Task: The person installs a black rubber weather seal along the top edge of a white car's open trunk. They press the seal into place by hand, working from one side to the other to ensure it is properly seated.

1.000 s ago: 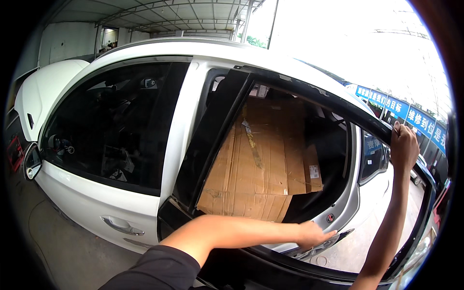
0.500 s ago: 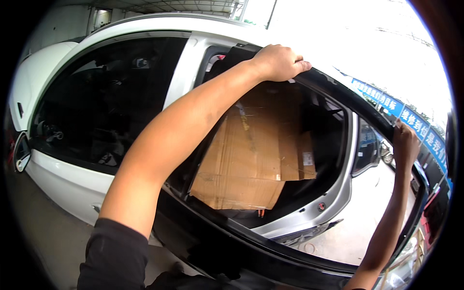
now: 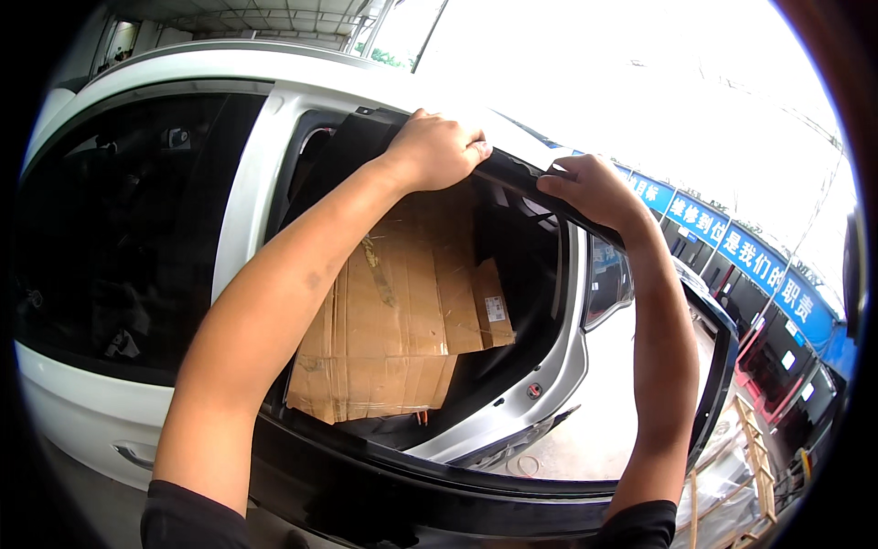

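Observation:
My left hand [image 3: 437, 151] is closed over the upper edge of a black car door frame [image 3: 515, 174], near its front corner. Farther along the same edge, to the right, my right hand [image 3: 593, 188] grips it, fingers curled and thumb pointing left. Through the frame's window opening I see folded brown cardboard [image 3: 389, 297] inside the white car [image 3: 247, 197]. Below, the door's glossy black lower panel [image 3: 366, 476] runs across in front of me.
The car's dark front window [image 3: 119, 220] is on the left, with a door handle [image 3: 134, 455] beneath. At right hangs a blue banner [image 3: 732, 240]. A wooden crate frame with clear plastic wrap [image 3: 727, 476] stands at lower right.
My right hand has slid leftward and up along the frame from its far right side, now much closer to my left hand. The view has shifted right; my left hand keeps its grip.

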Available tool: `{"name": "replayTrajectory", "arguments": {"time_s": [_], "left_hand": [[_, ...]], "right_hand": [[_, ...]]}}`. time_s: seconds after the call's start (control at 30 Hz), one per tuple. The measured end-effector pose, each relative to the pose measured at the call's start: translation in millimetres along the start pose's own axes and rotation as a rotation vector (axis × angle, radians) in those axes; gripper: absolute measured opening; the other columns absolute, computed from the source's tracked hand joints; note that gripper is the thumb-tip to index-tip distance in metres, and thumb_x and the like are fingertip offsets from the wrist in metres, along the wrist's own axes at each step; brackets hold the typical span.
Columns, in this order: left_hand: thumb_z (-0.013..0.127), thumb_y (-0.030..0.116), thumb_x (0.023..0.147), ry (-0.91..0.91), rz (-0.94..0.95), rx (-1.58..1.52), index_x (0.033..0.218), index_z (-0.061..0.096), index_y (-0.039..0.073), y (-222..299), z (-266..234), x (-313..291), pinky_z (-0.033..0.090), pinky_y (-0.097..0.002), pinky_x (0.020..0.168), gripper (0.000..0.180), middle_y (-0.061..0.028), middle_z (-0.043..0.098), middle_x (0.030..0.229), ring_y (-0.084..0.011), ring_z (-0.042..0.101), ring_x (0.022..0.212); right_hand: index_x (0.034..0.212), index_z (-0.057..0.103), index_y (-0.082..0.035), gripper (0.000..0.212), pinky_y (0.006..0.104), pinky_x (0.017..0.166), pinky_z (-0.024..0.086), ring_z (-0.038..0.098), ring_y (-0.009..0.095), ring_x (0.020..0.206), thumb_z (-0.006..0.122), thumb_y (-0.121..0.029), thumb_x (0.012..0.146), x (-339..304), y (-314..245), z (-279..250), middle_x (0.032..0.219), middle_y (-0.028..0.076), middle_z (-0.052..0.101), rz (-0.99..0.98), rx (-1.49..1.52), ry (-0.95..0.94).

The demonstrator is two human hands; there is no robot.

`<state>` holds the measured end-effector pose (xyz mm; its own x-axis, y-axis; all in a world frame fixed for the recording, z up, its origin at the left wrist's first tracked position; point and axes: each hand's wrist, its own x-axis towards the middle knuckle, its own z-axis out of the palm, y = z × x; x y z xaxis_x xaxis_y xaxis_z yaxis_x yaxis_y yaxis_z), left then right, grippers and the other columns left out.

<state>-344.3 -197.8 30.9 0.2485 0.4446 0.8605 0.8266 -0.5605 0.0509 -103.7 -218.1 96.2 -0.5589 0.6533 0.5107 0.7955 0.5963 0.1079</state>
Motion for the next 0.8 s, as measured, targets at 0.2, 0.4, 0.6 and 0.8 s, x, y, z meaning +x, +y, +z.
{"name": "replayTrajectory", "arguments": {"time_s": [0.2,0.4,0.6,0.8], "left_hand": [[0.049,0.036,0.096,0.061,0.011,0.009,0.1,0.068,0.008,1.6,4.7,-3.7,0.037,-0.0417,0.098,0.034,-0.0105,0.068,0.098,-0.0284,0.06,0.104],[0.049,0.036,0.095,0.067,0.022,0.043,0.098,0.068,0.008,-1.0,6.0,-1.9,0.038,-0.0414,0.097,0.034,-0.0105,0.068,0.098,-0.0279,0.06,0.103],[0.052,0.035,0.094,0.083,0.028,0.032,0.096,0.068,0.008,-3.9,5.2,-3.4,0.038,-0.0412,0.095,0.032,-0.0101,0.069,0.096,-0.0277,0.061,0.101],[0.052,0.037,0.093,0.113,0.018,0.047,0.096,0.069,0.008,0.8,8.6,-2.5,0.039,-0.0414,0.095,0.033,-0.0106,0.069,0.098,-0.0282,0.062,0.103]], "right_hand": [[0.086,0.069,0.002,0.04,0.0406,0.063,0.049,0.061,0.033,0.059,0.064,-0.037,0.091,6.5,5.7,20.5,0.065,0.021,0.062,-0.045,-0.043,0.185],[0.085,0.069,0.003,0.041,0.0403,0.059,0.047,0.059,0.034,0.055,0.062,-0.037,0.093,12.6,1.0,30.0,0.06,0.021,0.059,-0.087,-0.09,0.291],[0.091,0.071,0.002,0.036,0.0371,0.061,0.048,0.06,0.022,0.059,0.064,-0.033,0.091,4.5,8.0,23.5,0.063,0.015,0.063,-0.034,0.136,0.149],[0.084,0.068,0.006,0.046,0.0365,0.061,0.047,0.057,0.019,0.06,0.067,-0.04,0.085,13.1,-0.8,13.6,0.064,0.015,0.061,0.099,0.09,0.063]]}}
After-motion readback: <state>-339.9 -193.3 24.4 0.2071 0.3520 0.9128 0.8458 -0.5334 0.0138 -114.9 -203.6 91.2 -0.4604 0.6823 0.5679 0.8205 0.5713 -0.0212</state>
